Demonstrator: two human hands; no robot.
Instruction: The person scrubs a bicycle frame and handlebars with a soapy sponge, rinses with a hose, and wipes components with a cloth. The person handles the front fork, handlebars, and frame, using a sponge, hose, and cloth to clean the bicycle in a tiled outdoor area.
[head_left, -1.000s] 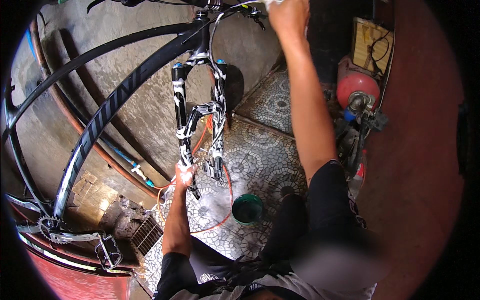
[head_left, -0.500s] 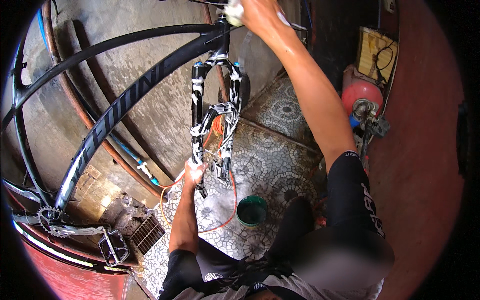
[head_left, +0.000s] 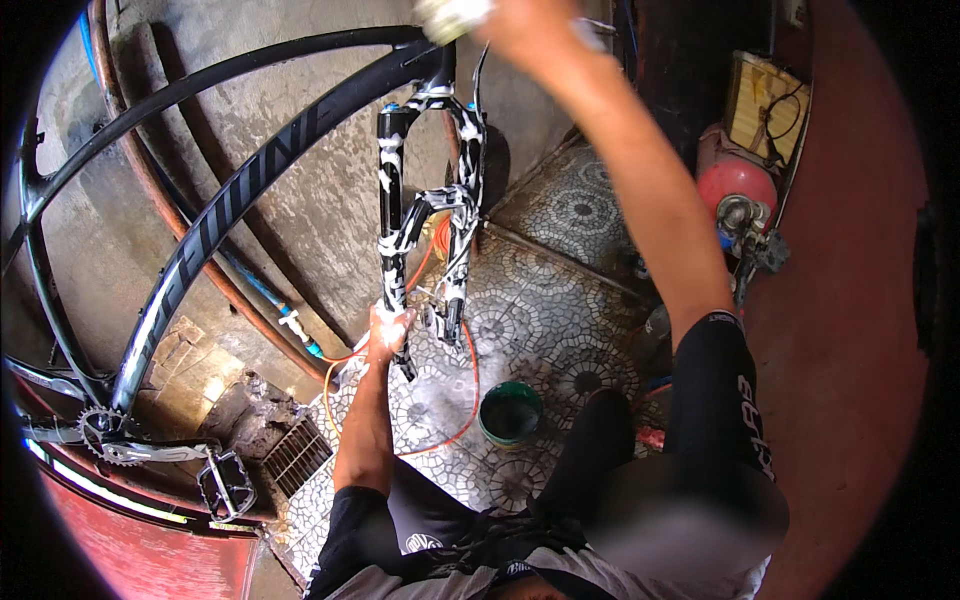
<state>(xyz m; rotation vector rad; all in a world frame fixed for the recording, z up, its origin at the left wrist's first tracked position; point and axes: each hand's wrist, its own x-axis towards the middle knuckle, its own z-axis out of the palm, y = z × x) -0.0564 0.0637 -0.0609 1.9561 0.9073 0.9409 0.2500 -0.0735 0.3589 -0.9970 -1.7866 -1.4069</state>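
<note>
Carefully Handle the Foam-Streaked Suspension Fork (head_left: 391,200)

Located at 11 o'clock, it should prove stiff but slippery. Take hold low on the leg (head_left: 393,272), where the left hand (head_left: 388,328) grips. The right hand (head_left: 530,25), blurred at 12 o'clock, appears closed around a pale sponge (head_left: 452,18).

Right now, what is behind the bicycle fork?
Behind the fork are the concrete wall, part of an orange hose coil and patterned floor tiles. The fork covers some of the coil; whatever lies directly behind the left hand cannot be seen.
</note>
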